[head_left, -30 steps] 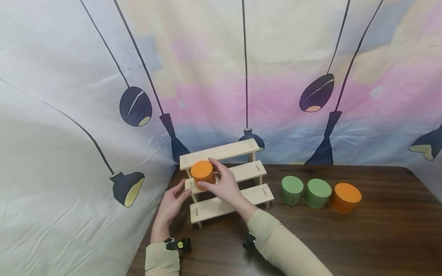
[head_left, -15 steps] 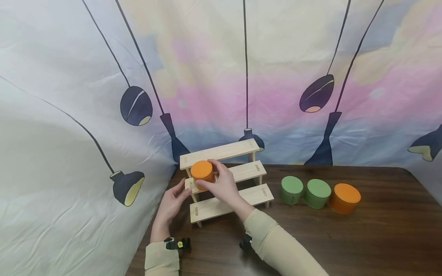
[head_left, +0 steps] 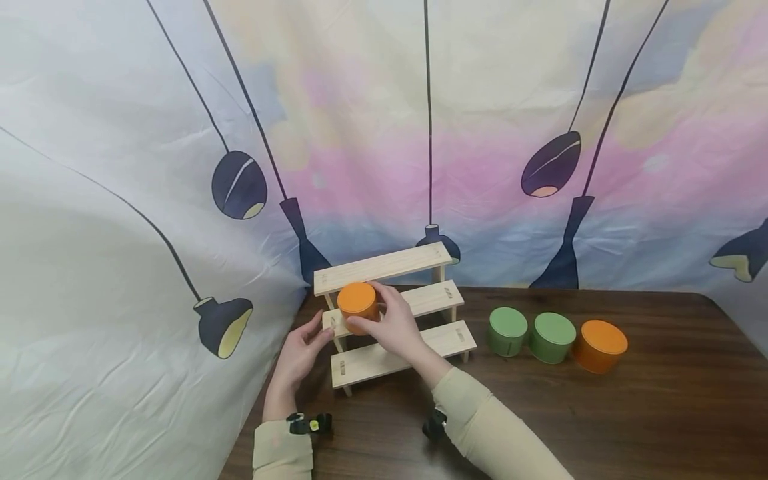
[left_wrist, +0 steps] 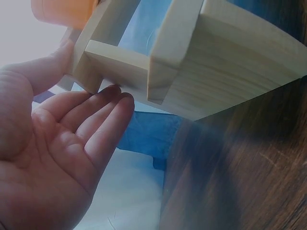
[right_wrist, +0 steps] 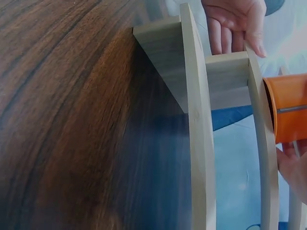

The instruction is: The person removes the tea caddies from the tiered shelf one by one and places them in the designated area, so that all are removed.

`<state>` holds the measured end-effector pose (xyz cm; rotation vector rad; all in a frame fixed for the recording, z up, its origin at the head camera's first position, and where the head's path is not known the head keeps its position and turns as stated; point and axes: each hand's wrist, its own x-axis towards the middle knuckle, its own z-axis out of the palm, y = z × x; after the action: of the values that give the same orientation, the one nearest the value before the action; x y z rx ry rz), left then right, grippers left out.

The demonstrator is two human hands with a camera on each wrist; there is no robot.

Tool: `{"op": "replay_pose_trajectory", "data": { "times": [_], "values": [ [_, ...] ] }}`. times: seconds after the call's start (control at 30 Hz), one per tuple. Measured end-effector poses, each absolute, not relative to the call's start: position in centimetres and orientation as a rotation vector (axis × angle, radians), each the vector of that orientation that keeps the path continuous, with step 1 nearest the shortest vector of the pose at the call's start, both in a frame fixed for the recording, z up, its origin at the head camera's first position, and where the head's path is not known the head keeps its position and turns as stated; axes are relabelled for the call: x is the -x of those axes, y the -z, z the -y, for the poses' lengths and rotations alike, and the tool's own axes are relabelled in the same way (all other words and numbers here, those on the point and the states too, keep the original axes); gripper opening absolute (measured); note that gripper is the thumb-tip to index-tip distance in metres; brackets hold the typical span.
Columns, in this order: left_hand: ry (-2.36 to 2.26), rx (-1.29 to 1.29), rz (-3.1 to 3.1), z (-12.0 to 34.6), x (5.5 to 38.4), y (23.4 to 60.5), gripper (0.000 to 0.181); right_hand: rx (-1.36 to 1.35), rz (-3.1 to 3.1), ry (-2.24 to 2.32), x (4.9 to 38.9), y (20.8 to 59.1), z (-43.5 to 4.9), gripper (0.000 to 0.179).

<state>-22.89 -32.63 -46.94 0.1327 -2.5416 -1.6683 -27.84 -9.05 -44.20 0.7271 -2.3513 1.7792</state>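
My right hand (head_left: 396,327) pinches an orange tin (head_left: 358,300) between thumb and fingers, at the left part of the middle step of a wooden three-step rack (head_left: 384,267). A vertical seam shows on this tin's side (right_wrist: 292,109) in the right wrist view, right at the step's board. My left hand (head_left: 298,353) is at the rack's left end. Its thumb touches the end of the middle step, and its fairly straight fingers (left_wrist: 108,122) rest by the side support under it. In the right wrist view, part of the right hand is hidden behind the tin.
Right of the rack, two green tins (head_left: 507,331) and another orange tin (head_left: 602,347) stand in a row on the dark wooden table (head_left: 660,413). A cloth backdrop (head_left: 480,100) printed with lamps hangs behind and along the left side, close to the rack.
The held orange tin has shifted slightly right along the middle step, with my right hand moving along. My left hand stays at the rack's left end.
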Motion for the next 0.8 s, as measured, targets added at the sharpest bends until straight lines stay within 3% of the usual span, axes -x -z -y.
{"op": "replay_pose_trajectory", "data": {
  "times": [0.4, 0.8],
  "values": [
    [1.656, -0.132, 2.545, 32.5, 23.1, 47.0, 0.08, -0.719, 2.261, -1.963, 27.3, 44.9, 4.6, 0.083],
    [1.639, -0.129, 2.562, 32.7, 23.1, 47.0, 0.08, -0.464, 2.195, -2.136, 25.5, 45.5, -4.8, 0.087]
  ]
}}
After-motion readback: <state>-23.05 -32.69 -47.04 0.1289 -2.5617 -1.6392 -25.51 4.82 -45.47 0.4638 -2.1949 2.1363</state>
